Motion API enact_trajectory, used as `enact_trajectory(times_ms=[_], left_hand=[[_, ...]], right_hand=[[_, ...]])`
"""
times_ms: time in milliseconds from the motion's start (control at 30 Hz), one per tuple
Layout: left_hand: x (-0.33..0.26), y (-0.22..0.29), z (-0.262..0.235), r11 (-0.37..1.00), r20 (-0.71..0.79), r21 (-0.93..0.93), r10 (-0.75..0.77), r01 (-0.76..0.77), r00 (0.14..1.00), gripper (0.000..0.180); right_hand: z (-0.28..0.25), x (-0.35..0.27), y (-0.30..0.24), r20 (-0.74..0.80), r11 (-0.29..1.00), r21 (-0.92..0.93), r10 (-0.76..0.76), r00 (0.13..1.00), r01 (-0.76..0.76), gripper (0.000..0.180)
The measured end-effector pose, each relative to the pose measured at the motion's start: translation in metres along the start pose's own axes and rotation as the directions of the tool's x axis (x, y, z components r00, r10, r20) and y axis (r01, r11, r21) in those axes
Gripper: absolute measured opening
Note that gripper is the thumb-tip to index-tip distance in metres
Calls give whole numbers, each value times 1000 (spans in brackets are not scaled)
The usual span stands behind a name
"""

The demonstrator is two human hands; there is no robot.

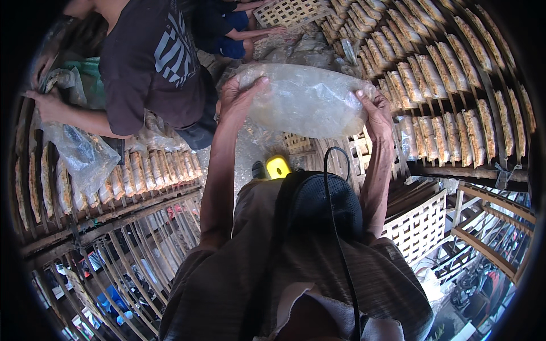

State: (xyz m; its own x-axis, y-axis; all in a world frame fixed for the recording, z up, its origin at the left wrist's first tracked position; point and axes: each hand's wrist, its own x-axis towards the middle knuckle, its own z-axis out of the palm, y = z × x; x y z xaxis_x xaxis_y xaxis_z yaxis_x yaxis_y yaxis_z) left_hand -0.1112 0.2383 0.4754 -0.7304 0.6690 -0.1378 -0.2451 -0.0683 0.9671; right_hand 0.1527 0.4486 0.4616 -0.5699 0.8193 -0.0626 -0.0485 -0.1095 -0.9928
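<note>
A clear, wrinkled plastic bag (pixel 307 102) is stretched between my two hands, raised in front of me above the floor. My left hand (pixel 239 96) grips its left end, with the thumb on top of the plastic. At the other end, my right hand (pixel 375 111) pinches the edge between thumb and fingers. The fingers behind the plastic are partly hidden. Close beyond my right hand, rows of long pale slabs with orange-brown edges (pixel 421 79) lie on wooden slat racks.
At left, a person in a dark shirt (pixel 148 74) handles plastic over another slab-laden rack (pixel 136 173). Another person's hand (pixel 276 30) is near a woven tray (pixel 290 12) at the back. A yellow object (pixel 278 167) is on the floor. Woven panels (pixel 418 224) stand at right.
</note>
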Motion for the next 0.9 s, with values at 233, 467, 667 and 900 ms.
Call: enact_trajectory(times_ms=[233,467,667,900], left_hand=[[23,-35,-42,991,-124,25,-128,132,984,38],[-6,7,-8,950,94,-275,-125,147,988,35],[6,-26,-17,1000,18,13,-18,18,1000,27],[-1,-11,0,999,66,-41,20,-17,998,23]], right_hand=[[17,-5,-10,-95,969,241,85,992,-60,29],[1,-3,3,-203,972,228,101,974,-53,34],[-17,5,16,-134,969,230,119,984,-86,48],[-21,-2,24,-25,985,-130,113,993,-116,55]])
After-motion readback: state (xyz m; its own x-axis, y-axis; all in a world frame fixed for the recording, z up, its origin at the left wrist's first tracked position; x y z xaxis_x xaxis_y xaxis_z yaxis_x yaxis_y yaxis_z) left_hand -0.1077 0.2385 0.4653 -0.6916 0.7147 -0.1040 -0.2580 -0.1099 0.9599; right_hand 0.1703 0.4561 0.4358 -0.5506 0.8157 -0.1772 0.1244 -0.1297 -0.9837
